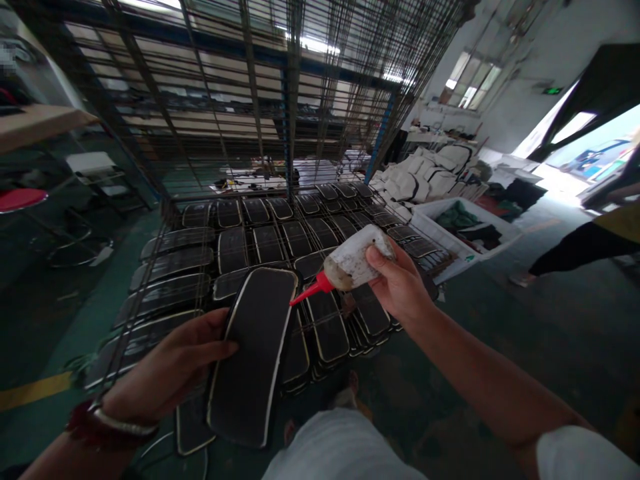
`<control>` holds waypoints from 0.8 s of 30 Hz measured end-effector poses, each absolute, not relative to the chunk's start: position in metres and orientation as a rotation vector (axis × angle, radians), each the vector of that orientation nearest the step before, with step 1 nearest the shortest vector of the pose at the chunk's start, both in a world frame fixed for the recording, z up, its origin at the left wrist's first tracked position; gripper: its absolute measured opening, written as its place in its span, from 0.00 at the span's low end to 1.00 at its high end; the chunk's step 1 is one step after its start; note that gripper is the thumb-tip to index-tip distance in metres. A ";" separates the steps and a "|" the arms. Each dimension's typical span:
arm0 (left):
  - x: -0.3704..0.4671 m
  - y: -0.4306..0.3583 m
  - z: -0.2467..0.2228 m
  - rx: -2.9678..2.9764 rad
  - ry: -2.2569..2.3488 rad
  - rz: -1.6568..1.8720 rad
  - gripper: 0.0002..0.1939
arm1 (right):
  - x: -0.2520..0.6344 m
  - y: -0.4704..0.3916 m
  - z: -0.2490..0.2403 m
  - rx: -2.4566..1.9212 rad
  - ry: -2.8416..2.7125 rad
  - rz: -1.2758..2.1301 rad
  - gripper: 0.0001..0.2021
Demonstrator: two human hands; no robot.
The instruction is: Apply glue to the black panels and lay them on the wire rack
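My left hand (pixel 187 353) grips a dark, rounded oblong panel (pixel 255 353) by its left edge, with the thumb on its face. A pale line of glue runs around the panel's rim. In my right hand (pixel 397 280) is a white, stained glue bottle (pixel 353 260), tipped down to the left. Its red pointed nozzle (pixel 315 289) meets the panel's upper right edge. Beneath and beyond my hands, many similar dark panels (pixel 325 327) with pale rims lie in rows on a wire rack.
Raised wire rack shelves (pixel 260 87) slant up in front. To the right stand a white bin (pixel 450 260) with cloth in it and a heap of white pieces (pixel 430 170). A person's leg (pixel 565 247) shows at far right. A red stool (pixel 23 200) stands left.
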State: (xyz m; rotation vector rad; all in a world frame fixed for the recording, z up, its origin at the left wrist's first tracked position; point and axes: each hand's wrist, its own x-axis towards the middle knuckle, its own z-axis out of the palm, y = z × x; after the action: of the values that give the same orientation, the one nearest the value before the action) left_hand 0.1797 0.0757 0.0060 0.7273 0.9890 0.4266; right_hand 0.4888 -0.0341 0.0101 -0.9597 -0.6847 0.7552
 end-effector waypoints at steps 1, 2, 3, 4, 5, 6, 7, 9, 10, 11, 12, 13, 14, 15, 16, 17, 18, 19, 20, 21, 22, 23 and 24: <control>0.180 0.075 0.005 0.726 0.995 0.430 0.25 | 0.486 -0.036 0.009 -0.959 -0.687 0.768 0.22; 0.179 0.075 0.005 0.731 0.999 0.435 0.25 | 0.484 -0.038 0.008 -0.957 -0.693 0.781 0.22; 0.179 0.075 0.005 0.740 0.997 0.436 0.25 | 0.482 -0.040 0.007 -0.954 -0.697 0.791 0.21; 0.179 0.074 0.005 0.751 0.990 0.440 0.24 | 0.479 -0.042 0.006 -0.949 -0.698 0.801 0.21; 0.179 0.074 0.005 0.761 0.974 0.435 0.24 | 0.477 -0.044 0.005 -0.943 -0.699 0.811 0.21; 0.178 0.074 0.004 0.772 0.949 0.425 0.23 | 0.475 -0.046 0.004 -0.935 -0.702 0.821 0.21; 0.178 0.074 0.004 0.782 0.919 0.411 0.22 | 0.473 -0.048 0.002 -0.929 -0.707 0.833 0.21; 0.176 0.074 0.002 0.803 0.861 0.376 0.20 | 0.470 -0.051 -0.002 -0.925 -0.726 0.855 0.21; 0.176 0.074 0.002 0.818 0.842 0.362 0.20 | 0.468 -0.053 -0.003 -0.927 -0.738 0.862 0.21; 0.175 0.075 0.002 0.833 0.832 0.353 0.20 | 0.466 -0.056 -0.005 -0.933 -0.749 0.868 0.21; 0.175 0.075 0.002 0.847 0.830 0.347 0.21 | 0.465 -0.058 -0.006 -0.941 -0.758 0.875 0.22; 0.175 0.075 0.002 0.856 0.833 0.343 0.22 | 0.463 -0.060 -0.007 -0.947 -0.767 0.882 0.22; 0.175 0.074 0.003 0.861 0.838 0.343 0.22 | 0.462 -0.063 -0.007 -0.954 -0.776 0.889 0.22; 0.175 0.074 0.004 0.865 0.846 0.348 0.23 | 0.460 -0.066 -0.008 -0.963 -0.788 0.892 0.23; 0.175 0.073 0.005 0.866 0.858 0.353 0.23 | 0.458 -0.068 -0.008 -0.973 -0.805 0.891 0.23; 0.176 0.073 0.005 0.866 0.872 0.360 0.23 | 0.457 -0.071 -0.009 -0.984 -0.826 0.887 0.23; 0.176 0.072 0.006 0.866 0.888 0.366 0.23 | 0.456 -0.074 -0.009 -0.996 -0.851 0.878 0.24; 0.177 0.071 0.007 0.866 0.906 0.372 0.23 | 0.455 -0.076 -0.010 -1.009 -0.877 0.867 0.25; 0.177 0.071 0.008 0.866 0.922 0.376 0.23 | 0.454 -0.079 -0.011 -1.021 -0.904 0.857 0.26; 0.178 0.070 0.008 0.865 0.937 0.381 0.23 | 0.454 -0.081 -0.012 -1.030 -0.929 0.848 0.27; 0.178 0.070 0.008 0.862 0.950 0.386 0.23 | 0.453 -0.084 -0.014 -1.038 -0.953 0.841 0.28; 0.178 0.070 0.008 0.859 0.962 0.392 0.23 | 0.453 -0.086 -0.015 -1.042 -0.977 0.837 0.29; 0.178 0.070 0.008 0.855 0.973 0.400 0.23 | 0.453 -0.088 -0.017 -1.040 -1.000 0.837 0.30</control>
State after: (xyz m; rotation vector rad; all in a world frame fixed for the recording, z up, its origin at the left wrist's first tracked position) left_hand 0.1779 0.0703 0.0080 0.8546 0.9729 0.3996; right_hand 0.4528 -0.0880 -0.0167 -1.0399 -0.9999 0.8371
